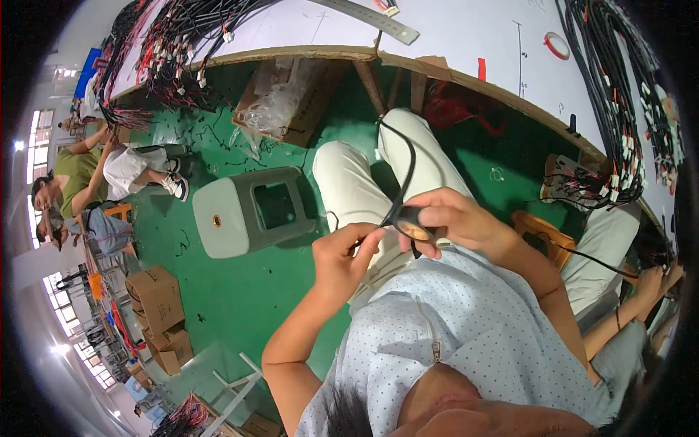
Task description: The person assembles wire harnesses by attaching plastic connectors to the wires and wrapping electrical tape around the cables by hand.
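Above my lap, my left hand pinches a black cable between thumb and fingers. The cable rises from there past my knees to the table's edge. Close beside it, my right hand is closed around a roll of black tape with a tan core, held against the cable. A short black end hangs below the roll. Where tape and cable meet, the fingers partly hide them.
The table carries a metal ruler, cable bundles and a red-rimmed tape roll. A grey-green stool stands left, a cardboard box under the table. At right, a co-worker's hands hold a black cable.
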### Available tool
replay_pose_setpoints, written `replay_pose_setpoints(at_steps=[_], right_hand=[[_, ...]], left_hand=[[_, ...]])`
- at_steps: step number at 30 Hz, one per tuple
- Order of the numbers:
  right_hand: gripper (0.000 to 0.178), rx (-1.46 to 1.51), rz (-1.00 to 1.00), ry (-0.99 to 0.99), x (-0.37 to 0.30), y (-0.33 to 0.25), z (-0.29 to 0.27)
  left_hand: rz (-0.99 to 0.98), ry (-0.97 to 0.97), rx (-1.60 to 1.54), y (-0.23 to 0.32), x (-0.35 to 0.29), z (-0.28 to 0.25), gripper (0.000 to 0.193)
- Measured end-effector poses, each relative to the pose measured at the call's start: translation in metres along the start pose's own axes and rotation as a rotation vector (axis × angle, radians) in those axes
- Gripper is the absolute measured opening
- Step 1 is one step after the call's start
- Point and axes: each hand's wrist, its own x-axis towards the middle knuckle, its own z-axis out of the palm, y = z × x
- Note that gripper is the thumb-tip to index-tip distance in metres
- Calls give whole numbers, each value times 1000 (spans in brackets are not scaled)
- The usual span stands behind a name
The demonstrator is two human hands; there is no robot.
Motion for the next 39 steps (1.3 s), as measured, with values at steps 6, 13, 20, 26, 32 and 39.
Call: replay_pose_setpoints(at_steps=[6,13,20,26,32,39], right_hand=[[32,-167,-142,41,-21,-10,2],[78,48,-275,-198,39,40,-20],[75,373,-438,-487,88,26,2],[62,-141,-282,-319,77,20,-11],[61,-279,-241,-197,66,21,-12],[55,-155,-125,-88,65,39,-15]], left_hand=[[-69,-156,-21,-3,2,3,16],[-318,-207,-448,-5,6,-2,27],[-423,-368,-821,-6,5,-14,29],[-289,-231,-599,-9,4,-26,25],[-121,-35,-15,1,15,-25,14],[539,162,513,-16,24,-14,12]])
